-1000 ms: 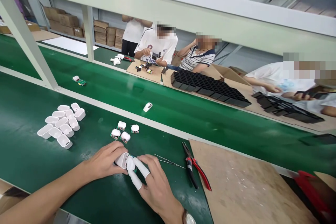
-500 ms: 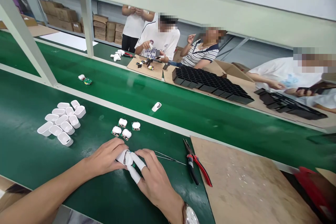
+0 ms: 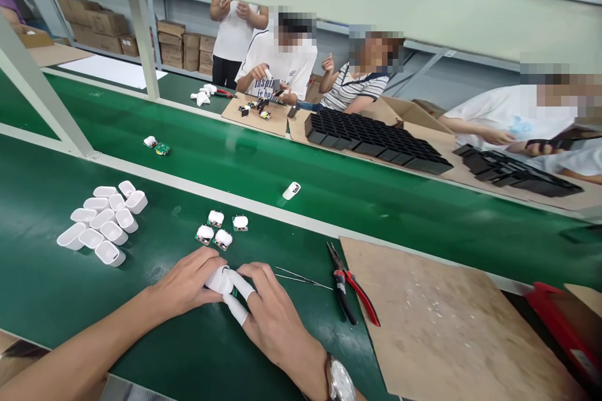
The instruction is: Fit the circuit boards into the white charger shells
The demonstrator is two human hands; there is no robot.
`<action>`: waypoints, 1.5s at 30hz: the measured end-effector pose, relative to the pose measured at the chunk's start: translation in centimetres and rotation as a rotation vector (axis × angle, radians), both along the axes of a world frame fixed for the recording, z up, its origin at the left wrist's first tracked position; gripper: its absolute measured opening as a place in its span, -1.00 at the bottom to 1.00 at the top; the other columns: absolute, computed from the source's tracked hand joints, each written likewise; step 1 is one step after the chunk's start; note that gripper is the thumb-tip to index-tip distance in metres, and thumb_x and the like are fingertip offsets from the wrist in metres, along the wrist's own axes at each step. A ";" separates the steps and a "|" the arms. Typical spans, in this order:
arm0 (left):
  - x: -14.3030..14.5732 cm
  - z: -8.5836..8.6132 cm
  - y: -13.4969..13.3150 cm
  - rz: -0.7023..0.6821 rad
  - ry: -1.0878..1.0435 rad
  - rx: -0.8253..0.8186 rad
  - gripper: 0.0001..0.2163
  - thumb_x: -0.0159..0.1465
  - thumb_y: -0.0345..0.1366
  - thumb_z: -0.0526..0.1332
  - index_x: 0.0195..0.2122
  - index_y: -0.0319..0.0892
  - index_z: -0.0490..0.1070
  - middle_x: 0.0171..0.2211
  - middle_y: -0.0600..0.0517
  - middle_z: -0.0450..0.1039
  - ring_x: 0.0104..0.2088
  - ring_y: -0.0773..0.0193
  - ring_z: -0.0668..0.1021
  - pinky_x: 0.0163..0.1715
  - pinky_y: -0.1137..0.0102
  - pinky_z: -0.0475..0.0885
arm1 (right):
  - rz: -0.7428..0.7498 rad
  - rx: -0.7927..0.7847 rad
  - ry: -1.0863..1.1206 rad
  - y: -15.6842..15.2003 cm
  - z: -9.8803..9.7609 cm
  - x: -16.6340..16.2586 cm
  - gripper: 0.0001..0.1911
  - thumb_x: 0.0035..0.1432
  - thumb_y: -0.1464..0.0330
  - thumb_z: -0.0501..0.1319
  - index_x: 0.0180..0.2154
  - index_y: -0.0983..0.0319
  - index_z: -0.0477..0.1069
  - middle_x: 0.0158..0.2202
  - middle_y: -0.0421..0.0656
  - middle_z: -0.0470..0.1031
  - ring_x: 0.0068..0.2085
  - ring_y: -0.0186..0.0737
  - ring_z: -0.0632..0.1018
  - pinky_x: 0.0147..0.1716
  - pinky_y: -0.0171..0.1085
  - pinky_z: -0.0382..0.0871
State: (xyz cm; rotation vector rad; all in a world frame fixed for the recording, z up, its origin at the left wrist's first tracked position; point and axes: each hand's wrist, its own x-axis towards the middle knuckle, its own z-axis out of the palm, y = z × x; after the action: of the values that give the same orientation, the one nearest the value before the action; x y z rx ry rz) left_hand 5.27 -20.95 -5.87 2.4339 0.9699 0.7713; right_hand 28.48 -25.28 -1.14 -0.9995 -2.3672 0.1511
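White case: The white case [image 3: 217,278] is small and smooth, with round corners. It looks like plastic. I can only see part of it, because my fingers cover the rest.
Where it is: It sits low on the green mat [image 3: 51,291], right in front of me, between my two hands.
My left hand: My left hand [image 3: 185,285] lies flat and low on the mat. Its fingers curl around the case and hold it tight.
My right hand: My right hand [image 3: 275,319] comes in from the other side. Two of its fingers wear white finger covers [image 3: 237,309]. They pinch the end of the case. A watch [image 3: 339,382] is on that wrist.
Close by: Four little green boards [image 3: 219,230] with white tops lie just past my hands.
To the left: A bunch of empty white cases [image 3: 101,225] sits together on the mat.
To the right: Thin tweezers [image 3: 301,277] lie near my right hand. Red-handled pliers [image 3: 350,285] lie beside them, at the edge of a brown board [image 3: 437,326].
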 end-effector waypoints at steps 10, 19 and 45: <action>0.1 -0.4 0.0 -0.010 -0.066 -0.028 -0.66 0.38 -0.23 0.34 0.11 -0.09 0.31 -0.04 -0.09 0.43 -0.13 0.12 0.56 -0.14 0.28 0.52 | 0.042 -0.019 0.006 0.0 0.8 0.6 -0.70 0.21 0.65 0.10 -0.07 0.27 0.33 0.03 0.09 0.39 0.01 0.06 0.41 -0.14 0.01 0.54; 0.1 -0.5 -0.1 -0.020 -0.061 0.009 -0.65 0.42 -0.15 0.31 0.15 -0.11 0.31 -0.01 -0.12 0.45 -0.08 0.07 0.57 -0.07 0.22 0.54 | 0.032 0.015 0.003 0.3 0.0 0.7 -0.71 0.21 0.65 0.11 -0.12 0.21 0.35 0.05 0.07 0.43 0.04 0.09 0.45 -0.11 0.05 0.56; -0.2 0.5 0.8 -0.107 -0.148 -0.321 -0.62 0.25 -0.47 0.34 0.08 -0.10 0.40 0.00 -0.06 0.47 0.04 0.10 0.55 0.07 0.26 0.51 | 0.162 0.042 -0.082 1.5 -1.9 -1.2 -0.79 0.36 0.44 0.21 0.01 0.23 0.48 0.03 0.06 0.48 0.08 0.12 0.44 0.02 0.11 0.46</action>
State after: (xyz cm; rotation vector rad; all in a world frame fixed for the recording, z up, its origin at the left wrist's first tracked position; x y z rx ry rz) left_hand 5.09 -20.14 -5.40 2.1024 0.8291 0.6888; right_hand 27.25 -23.80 -3.00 -0.8078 -2.5151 0.1225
